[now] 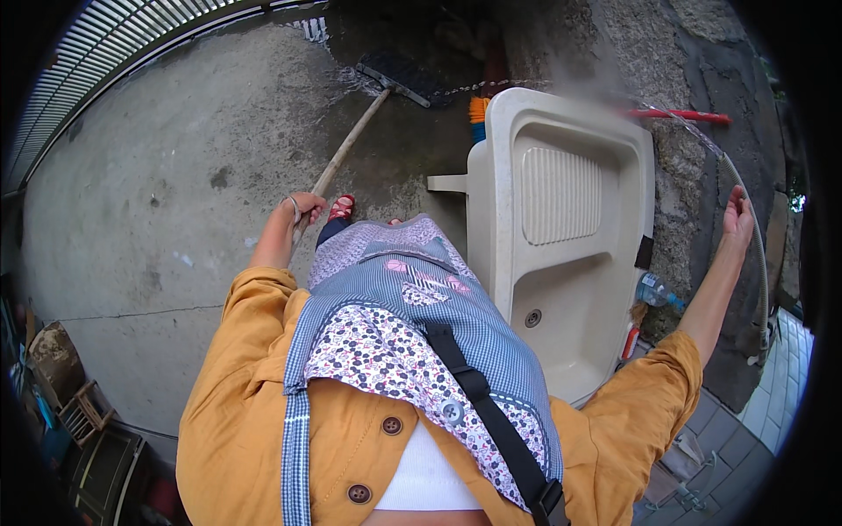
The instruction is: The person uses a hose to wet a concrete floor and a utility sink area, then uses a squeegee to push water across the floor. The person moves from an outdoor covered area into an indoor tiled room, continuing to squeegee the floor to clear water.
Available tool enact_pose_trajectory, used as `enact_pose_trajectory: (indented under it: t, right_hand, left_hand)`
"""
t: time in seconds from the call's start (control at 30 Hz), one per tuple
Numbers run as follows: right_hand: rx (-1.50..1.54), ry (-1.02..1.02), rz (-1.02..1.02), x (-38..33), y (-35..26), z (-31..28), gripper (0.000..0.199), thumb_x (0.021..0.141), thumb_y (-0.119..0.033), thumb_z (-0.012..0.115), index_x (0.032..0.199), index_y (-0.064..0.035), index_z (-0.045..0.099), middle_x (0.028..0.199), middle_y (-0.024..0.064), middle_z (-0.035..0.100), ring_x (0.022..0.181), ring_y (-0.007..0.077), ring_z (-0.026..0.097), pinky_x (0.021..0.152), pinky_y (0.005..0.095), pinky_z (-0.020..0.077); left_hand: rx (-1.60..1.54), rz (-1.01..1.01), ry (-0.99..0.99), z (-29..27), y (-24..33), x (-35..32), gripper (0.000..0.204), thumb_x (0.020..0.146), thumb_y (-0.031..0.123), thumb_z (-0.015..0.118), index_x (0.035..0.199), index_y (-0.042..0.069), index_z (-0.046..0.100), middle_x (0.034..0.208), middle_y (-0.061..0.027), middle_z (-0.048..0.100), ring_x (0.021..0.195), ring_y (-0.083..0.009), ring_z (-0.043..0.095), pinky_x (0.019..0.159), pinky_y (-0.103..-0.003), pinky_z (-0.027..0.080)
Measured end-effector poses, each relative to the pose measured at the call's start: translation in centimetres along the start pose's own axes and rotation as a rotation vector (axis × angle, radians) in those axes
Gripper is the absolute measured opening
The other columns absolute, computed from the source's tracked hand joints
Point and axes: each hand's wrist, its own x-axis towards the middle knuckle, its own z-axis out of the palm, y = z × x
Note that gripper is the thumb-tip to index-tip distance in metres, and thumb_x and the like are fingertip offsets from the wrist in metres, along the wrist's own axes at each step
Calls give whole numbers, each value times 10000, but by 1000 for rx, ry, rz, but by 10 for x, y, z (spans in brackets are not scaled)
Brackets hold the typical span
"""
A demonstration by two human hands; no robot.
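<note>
My left hand [307, 207] is closed around the wooden handle [351, 140] of a push broom. The broom's wide dark head [395, 81] rests on the wet concrete ahead of me, tilted to the handle. Out to the right, my right hand [738, 219] grips a ribbed, greyish hose [759, 263], its fingers partly hidden. The hose's clear front end [688, 127] points left, across a red stick-like thing [684, 115]. A thin stream of water [474, 87] passes behind the sink and lands near the broom head.
A beige laundry sink [504, 219] with a ribbed washboard stands just right of my apron. Beside it lie a plastic bottle [653, 289] and rough stone wall [675, 175]. A slatted metal fence [114, 61] runs along the far left; a wooden crate [85, 412] sits lower left.
</note>
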Motion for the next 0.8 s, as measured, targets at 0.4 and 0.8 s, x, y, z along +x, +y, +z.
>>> enact_pose_trajectory:
  t: [0.4, 0.8]
  right_hand:
    - [-15, 14, 2, -6, 1, 5, 178, 866, -36, 373, 869, 117, 465, 896, 220, 512, 862, 321, 537, 822, 403, 475]
    - [-51, -7, -16, 1, 3, -1, 172, 866, -32, 365, 873, 110, 462, 922, 220, 504, 874, 317, 535, 831, 407, 466]
  left_hand:
    - [-7, -11, -32, 0, 0, 0, 231, 734, 100, 556, 542, 98, 428, 462, 28, 429, 361, -63, 393, 345, -203, 350]
    - [35, 151, 35, -1, 5, -48, 156, 697, 67, 594, 585, 66, 486, 480, 12, 435, 373, -65, 413, 331, -223, 357]
